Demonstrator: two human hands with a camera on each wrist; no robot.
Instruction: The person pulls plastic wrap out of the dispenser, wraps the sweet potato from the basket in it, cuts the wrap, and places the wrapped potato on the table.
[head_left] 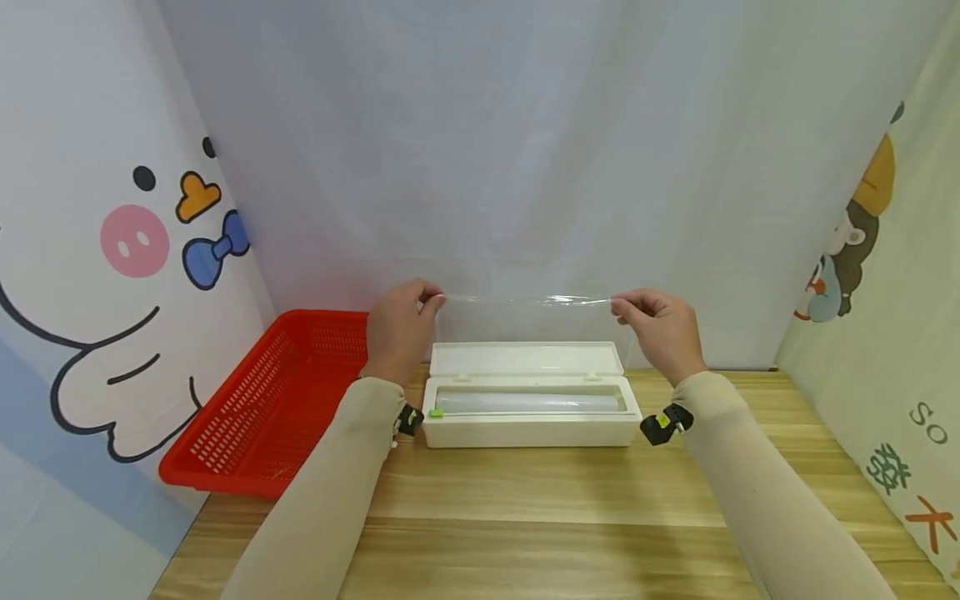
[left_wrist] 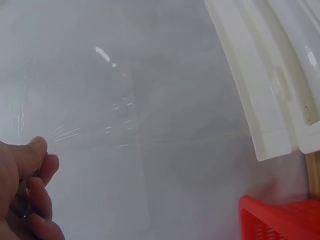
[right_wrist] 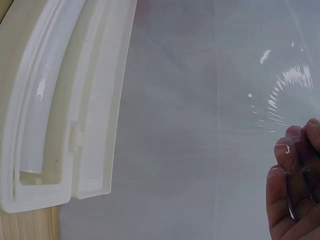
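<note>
A clear sheet of cling film [head_left: 566, 299] is stretched between two raised hands, its top edge nearly level. My left hand [head_left: 401, 329] pinches one corner between thumb and finger; in the left wrist view fine creases fan out from that left hand [left_wrist: 30, 185]. The opposite corner is pinched by my right hand [head_left: 663, 329], with film [right_wrist: 295, 77] wrinkling above its fingertips in the right wrist view. Below and between them sits a white cling film dispenser [head_left: 528, 433], lid [head_left: 525, 358] raised, a roll [head_left: 525, 403] inside. Whether sheet and roll are joined I cannot tell.
To the left a red perforated basket [head_left: 225, 417] stands on the wooden table [head_left: 510, 525], partly behind my left arm. A green slider [head_left: 436, 413] is at the dispenser's left end. Pale curtains [head_left: 525, 150] hang behind and at both sides.
</note>
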